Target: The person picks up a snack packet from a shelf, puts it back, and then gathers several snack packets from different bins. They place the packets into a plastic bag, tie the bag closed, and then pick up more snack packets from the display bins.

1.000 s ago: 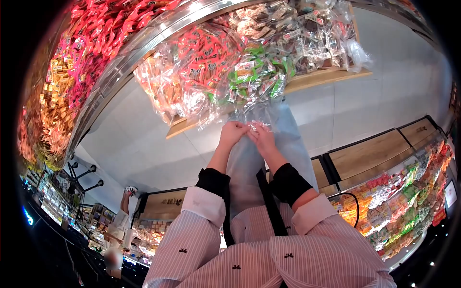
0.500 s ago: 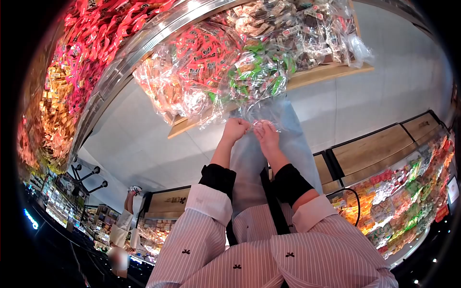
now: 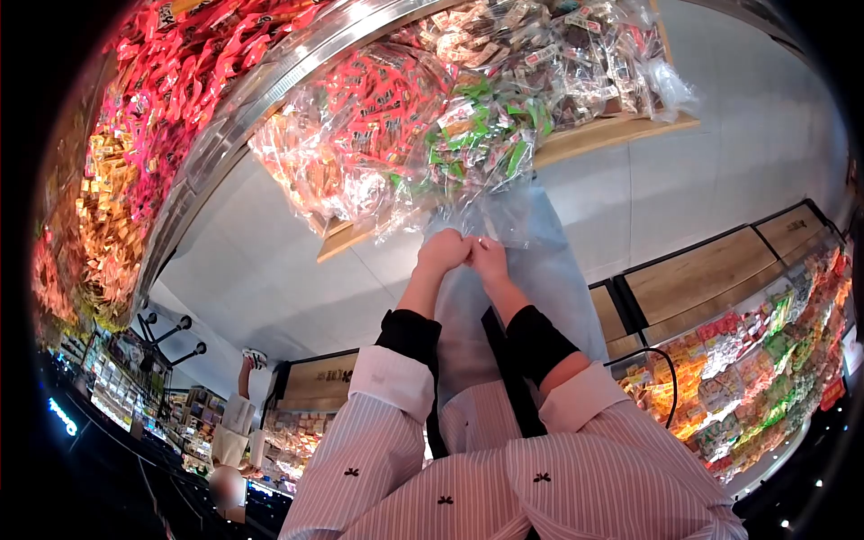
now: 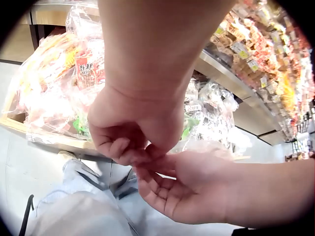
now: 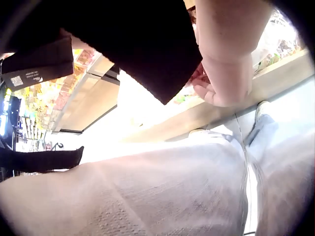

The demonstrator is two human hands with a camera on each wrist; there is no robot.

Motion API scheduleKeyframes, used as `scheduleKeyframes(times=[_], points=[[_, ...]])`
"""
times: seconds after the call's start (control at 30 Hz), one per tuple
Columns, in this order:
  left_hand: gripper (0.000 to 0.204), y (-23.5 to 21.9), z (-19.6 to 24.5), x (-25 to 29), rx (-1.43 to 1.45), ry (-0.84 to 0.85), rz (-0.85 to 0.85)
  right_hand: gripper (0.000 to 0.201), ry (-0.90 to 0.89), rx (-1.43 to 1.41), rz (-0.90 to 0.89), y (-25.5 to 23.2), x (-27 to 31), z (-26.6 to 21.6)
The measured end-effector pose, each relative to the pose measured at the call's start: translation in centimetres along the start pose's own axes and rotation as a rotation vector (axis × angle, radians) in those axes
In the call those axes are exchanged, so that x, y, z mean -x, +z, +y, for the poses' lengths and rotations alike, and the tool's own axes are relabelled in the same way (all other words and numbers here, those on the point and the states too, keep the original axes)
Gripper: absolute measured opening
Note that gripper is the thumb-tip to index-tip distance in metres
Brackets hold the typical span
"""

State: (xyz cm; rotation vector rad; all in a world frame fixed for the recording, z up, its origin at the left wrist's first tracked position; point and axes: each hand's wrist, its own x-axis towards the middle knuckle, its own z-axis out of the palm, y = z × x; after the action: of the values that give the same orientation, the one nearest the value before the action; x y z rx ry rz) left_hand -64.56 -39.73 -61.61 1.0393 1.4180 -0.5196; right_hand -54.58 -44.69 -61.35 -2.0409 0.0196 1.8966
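Observation:
A clear plastic bag (image 3: 486,135) of green-and-white wrapped sweets sits at the front of the wooden tray, its loose top drawn toward the person's body. At that top, the left hand (image 3: 445,250) pinches the plastic with curled fingers. Its fingertips meet those of the right hand (image 3: 489,259), which also pinches the bag top. Seen from the left wrist, the left hand (image 4: 135,125) hangs over the right hand (image 4: 192,187), thumbs and fingertips together; the plastic between them is mostly hidden. A black cuff (image 5: 142,49) hides the right hand in the right wrist view.
More clear bags, of red packets (image 3: 378,103), orange sweets (image 3: 301,153) and brown ones (image 3: 585,72), crowd the wooden tray (image 3: 621,139). A metal-rimmed display (image 3: 297,67) heaped with sweets curves along the left. Behind, shelves of packets (image 3: 720,378) and another person (image 3: 234,423) show.
The hands parted slightly half a second ago, the right one opening its fingers along the bag's edge. Now they are together again, fingers curled in at the bag top.

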Motion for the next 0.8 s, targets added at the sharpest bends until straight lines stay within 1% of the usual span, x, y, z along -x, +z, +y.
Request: scheduleKeyframes(times=[0.03, 0.1, 0.17, 0.2, 0.23, 0.27, 0.3, 0.33, 0.37, 0.4, 0.47, 0.5, 0.53, 0.57, 0.6, 0.63, 0.67, 0.73, 0.8], points=[[0.038, -0.2, 0.3, 0.2, -0.069, 0.071, 0.031, 0.021, 0.027, 0.035, 0.03, 0.0, 0.3, -0.3], [0.037, -0.2, 1.0, 0.7, -0.074, 0.093, 0.05, 0.021, 0.055, 0.071, 0.059, -0.5, 0.2, -0.4], [0.035, 0.0, 1.2, 1.7, -0.086, 0.116, 0.068, 0.019, -0.459, 0.827, 0.061, -1.7, -0.4, -0.2], [0.034, 0.5, 0.9, 2.1, -0.022, 0.122, 0.098, 0.019, -0.463, 0.823, 0.062, -1.5, -0.1, -0.9], [0.032, 0.9, 0.6, 2.2, 0.044, 0.127, 0.127, 0.019, -0.368, 0.778, 0.023, -1.5, 0.5, -2.1], [0.032, 1.3, 0.4, 2.0, 0.044, 0.13, 0.127, 0.019, -0.271, 0.733, -0.016, -1.5, 1.1, -3.0], [0.031, 1.7, 0.2, 1.8, 0.117, 0.149, 0.127, 0.019, -0.27, 0.734, -0.014, -1.7, 0.8, -2.7], [0.029, 1.7, 0.2, 1.9, 0.19, 0.167, 0.128, 0.02, -0.401, 0.815, 0.004, -1.8, 0.3, -1.9], [0.029, 1.7, 0.2, 2.0, 0.191, 0.166, 0.125, 0.021, -0.532, 0.895, 0.021, -2.1, -0.2, -1.2], [0.028, 1.2, 0.4, 2.3, 0.242, 0.197, 0.099, 0.021, -0.531, 0.895, 0.022, -1.9, -0.4, -1.0], [0.028, 0.8, 0.3, 2.1, 0.292, 0.234, 0.075, 0.023, -0.505, 1.042, 0.022, -1.6, -1.0, -0.8], [0.029, 1.1, -0.2, 1.8, 0.469, 0.23, 0.08, 0.023, -0.506, 1.043, 0.022, -1.6, -1.1, -1.3], [0.031, 1.3, -0.8, 1.5, 0.644, 0.223, 0.083, 0.022, -0.228, 0.67, -0.105, -1.5, -1.2, -1.6], [0.031, 1.4, -1.6, 1.2, 0.641, 0.219, 0.083, 0.022, 0.047, 0.289, -0.224, -1.4, -1.1, -1.9], [0.033, 0.6, -1.5, 1.2, 0.555, 0.176, 0.076, 0.022, 0.049, 0.285, -0.227, -1.5, -0.8, -2.1], [0.035, 0.0, -1.4, 1.1, 0.471, 0.134, 0.07, 0.019, 0.081, 0.175, -0.291, -1.9, -0.7, -2.4], [0.035, -0.6, -1.1, 1.1, 0.471, 0.131, 0.073, 0.018, 0.112, 0.067, -0.354, -2.1, -0.5, -2.7], [0.036, -1.4, -0.4, 1.4, 0.159, 0.055, 0.028, 0.016, 0.104, 0.075, -0.376, -2.3, -0.6, -2.7], [0.037, -0.9, -0.8, 1.0, 0.211, 0.08, 0.033, 0.016, 0.09, 0.084, -0.392, -2.6, -0.9, -2.8]])
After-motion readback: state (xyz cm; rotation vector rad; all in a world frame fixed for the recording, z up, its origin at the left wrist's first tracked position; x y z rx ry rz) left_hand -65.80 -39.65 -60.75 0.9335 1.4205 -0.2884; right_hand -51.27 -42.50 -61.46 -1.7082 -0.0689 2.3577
